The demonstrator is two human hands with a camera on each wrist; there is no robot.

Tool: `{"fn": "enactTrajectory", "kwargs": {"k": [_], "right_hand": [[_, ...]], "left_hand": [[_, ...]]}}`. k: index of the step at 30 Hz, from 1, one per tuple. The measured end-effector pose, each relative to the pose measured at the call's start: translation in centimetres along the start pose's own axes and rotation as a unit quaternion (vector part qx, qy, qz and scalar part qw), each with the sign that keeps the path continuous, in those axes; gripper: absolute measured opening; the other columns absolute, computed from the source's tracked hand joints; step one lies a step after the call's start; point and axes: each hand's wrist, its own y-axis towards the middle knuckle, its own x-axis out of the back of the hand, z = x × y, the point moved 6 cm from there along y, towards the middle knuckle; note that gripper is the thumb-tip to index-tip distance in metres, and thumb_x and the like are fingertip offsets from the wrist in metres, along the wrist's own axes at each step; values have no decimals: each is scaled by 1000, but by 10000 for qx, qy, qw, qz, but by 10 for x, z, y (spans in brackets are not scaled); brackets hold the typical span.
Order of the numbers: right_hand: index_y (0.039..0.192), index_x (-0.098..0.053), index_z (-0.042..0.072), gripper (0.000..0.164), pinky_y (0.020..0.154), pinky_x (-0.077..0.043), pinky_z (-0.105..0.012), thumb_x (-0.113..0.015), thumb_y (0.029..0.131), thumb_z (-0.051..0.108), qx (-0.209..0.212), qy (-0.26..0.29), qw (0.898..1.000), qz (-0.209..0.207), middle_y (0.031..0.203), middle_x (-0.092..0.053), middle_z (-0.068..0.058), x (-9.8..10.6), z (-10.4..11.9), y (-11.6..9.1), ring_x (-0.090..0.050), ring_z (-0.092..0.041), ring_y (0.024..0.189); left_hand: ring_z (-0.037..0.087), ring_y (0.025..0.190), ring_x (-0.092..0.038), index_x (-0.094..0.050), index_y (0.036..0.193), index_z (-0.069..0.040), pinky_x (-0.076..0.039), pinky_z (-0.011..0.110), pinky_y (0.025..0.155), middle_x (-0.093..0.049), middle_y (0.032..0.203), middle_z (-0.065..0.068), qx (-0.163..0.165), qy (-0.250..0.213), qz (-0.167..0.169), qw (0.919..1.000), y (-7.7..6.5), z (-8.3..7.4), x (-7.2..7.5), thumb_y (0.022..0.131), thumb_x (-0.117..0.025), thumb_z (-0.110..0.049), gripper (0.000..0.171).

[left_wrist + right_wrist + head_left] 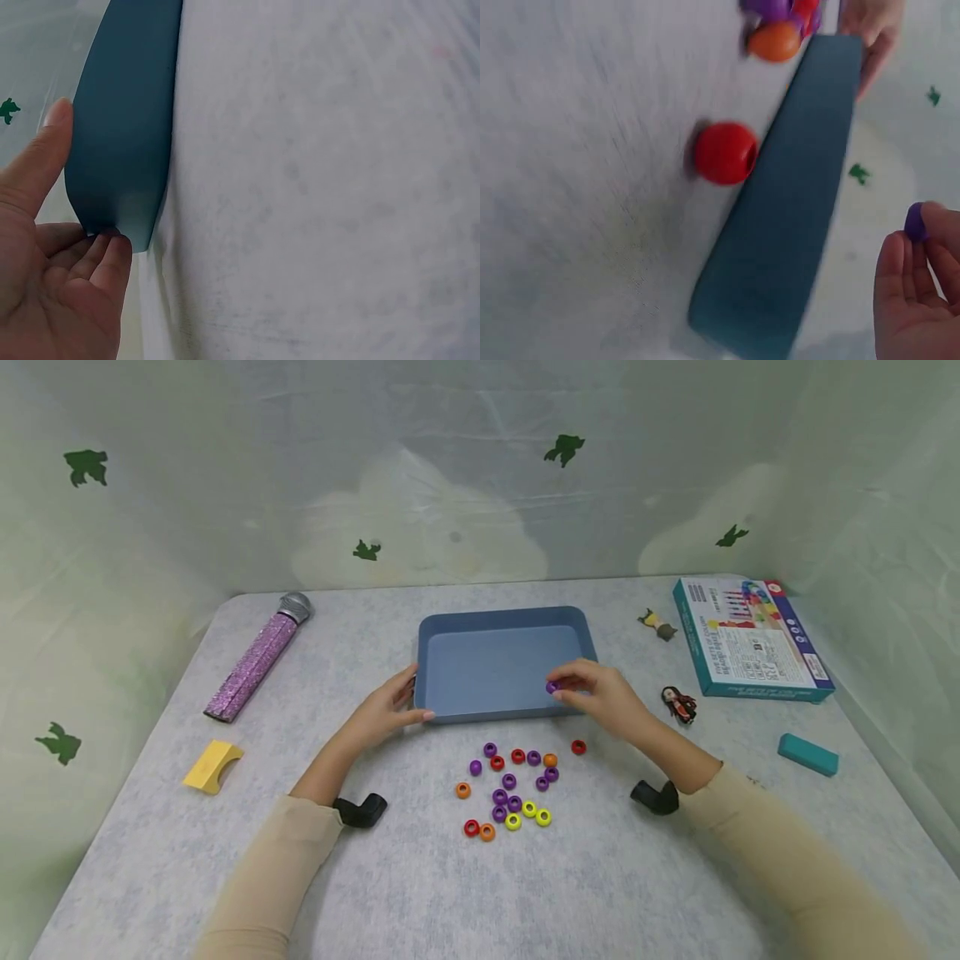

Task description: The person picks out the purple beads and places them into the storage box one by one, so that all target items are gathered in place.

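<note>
A shallow blue tray [480, 664] lies at the middle of the table. At its front left corner my left hand [382, 706] holds the rim, the thumb along the front side and the fingers on the left end, as the left wrist view shows on the tray wall [124, 127]. My right hand [603, 697] pinches a purple bead [552, 687] between thumb and fingers over the tray's front right part. That purple bead [916, 223] also shows at the fingertips in the right wrist view. Several loose purple beads [509, 782] lie in front of the tray.
Among them are red beads [578, 747], orange beads [463, 790] and yellow beads [543, 817]. On the left lie a glittery microphone [258, 660] and a yellow arch block [212, 767]. A boxed game [753, 639], two small figures [678, 704] and a teal block [807, 754] lie right.
</note>
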Motion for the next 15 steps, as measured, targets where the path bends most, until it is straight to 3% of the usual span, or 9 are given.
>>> {"fn": "enactTrajectory", "kwargs": {"k": [7,15], "right_hand": [[103,-57,5,27,72,-46,-24,-57,78,16,-759,-41,9971,92,96,-56,-2,-10,-37,39,-52,-11,85],[98,-59,9,20,70,-45,-28,-57,78,9,-1444,-659,9864,424,90,-56,-2,-21,-57,54,-51,-14,83]], "left_hand": [[21,120,-19,-8,134,-16,-25,31,97,-10,136,6,-8,-67,20,10000,2,0,-1,67,-63,-40,90],[21,121,-19,-8,134,-14,-24,31,97,-9,136,7,24,-98,10,9999,0,-2,-1,67,-63,-40,91]]}}
